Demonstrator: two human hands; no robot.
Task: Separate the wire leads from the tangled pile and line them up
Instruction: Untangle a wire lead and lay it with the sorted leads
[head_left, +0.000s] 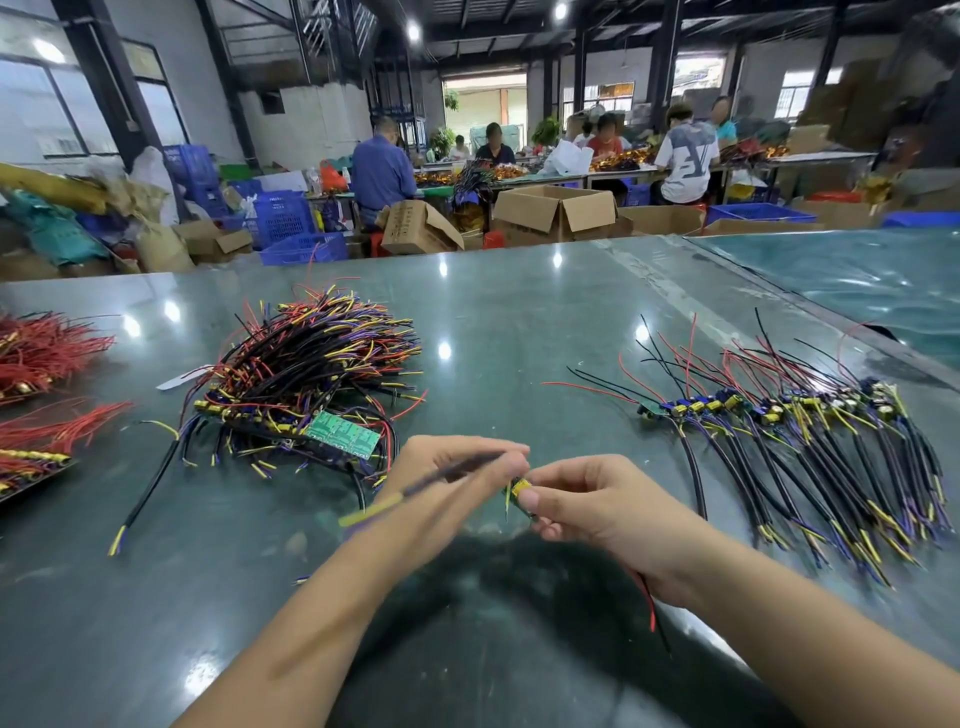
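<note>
wire lead (521, 491) pinched at its small board by right hand (587, 506), its blurred black cable gripped in left hand (457, 470), just nearer than tangled pile (311, 379) | lined-up row of leads (795, 441) right of tangled pile, well apart | red wire bundles (47, 358) left of tangled pile | green table (519, 312) beneath

A broad strip of bare desk (519, 322) runs up the middle of the frame, between the tangled pile (311, 374) at centre left and the lined-up row of leads (789, 441) at right. One stray black lead (148, 488) lies loose at lower left. Red wire bundles (41, 353) crowd the left edge. The bottom left corner lies open.
</note>
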